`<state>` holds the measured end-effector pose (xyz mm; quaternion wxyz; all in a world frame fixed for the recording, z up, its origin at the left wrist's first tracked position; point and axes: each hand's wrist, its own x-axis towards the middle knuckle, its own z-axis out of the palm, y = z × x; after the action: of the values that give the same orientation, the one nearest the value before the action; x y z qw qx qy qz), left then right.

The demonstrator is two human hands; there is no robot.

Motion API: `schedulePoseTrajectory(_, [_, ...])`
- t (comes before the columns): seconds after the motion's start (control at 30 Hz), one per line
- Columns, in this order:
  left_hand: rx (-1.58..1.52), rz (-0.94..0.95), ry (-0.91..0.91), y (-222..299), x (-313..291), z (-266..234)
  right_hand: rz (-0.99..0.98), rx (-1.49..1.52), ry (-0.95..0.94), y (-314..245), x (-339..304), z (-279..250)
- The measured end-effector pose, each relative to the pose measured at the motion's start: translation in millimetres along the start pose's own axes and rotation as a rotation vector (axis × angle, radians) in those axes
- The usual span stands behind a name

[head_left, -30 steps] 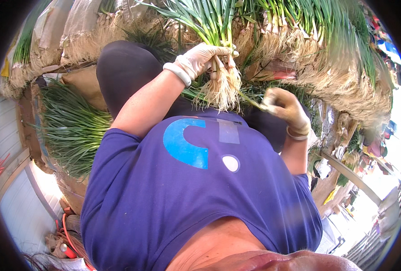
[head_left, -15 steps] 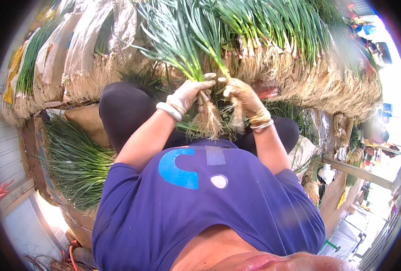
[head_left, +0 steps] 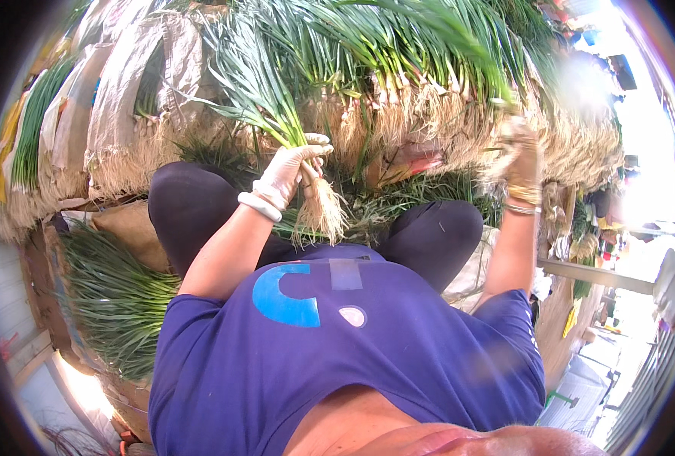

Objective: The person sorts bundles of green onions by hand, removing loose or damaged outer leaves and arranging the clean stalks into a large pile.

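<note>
My gloved left hand [head_left: 286,171] is closed round a small bunch of spring onions [head_left: 273,106] above my lap. Their green leaves point up and away from me, and the pale, stringy roots hang below the fist. Out to the right, my gloved right hand [head_left: 523,156] is smeared by motion at the rooty front of a long row of spring onions [head_left: 421,57]. It grips a spring onion [head_left: 483,49] whose blurred leaves stretch up and to the left over the row. Whether that is one stalk or several, I cannot make out.
Pale woven sacks [head_left: 144,83] lie over more onions at the far left. Beside my left knee rests a loose heap of green leaves [head_left: 121,285]. Leaf scraps [head_left: 379,209] lie between my knees. A wooden bar [head_left: 596,275] runs along the right.
My right hand has moved right and away from the left hand, carrying its spring onion over the row. My left hand has shifted slightly left and lower, still holding its bunch.
</note>
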<state>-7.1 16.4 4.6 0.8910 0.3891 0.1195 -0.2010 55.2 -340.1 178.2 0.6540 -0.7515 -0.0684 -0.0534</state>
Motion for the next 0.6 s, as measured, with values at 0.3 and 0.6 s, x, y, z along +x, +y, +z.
schedulePoseTrajectory(0.3, [0.017,0.024,-0.043,11.7,-1.0,15.4,-0.243,-1.593,0.477,-58.1,112.9,-234.0])
schedulePoseTrajectory(0.6, [0.047,0.015,-0.031,-7.1,15.5,-5.7,-0.068,-1.351,-0.183,130.8,110.2,85.2])
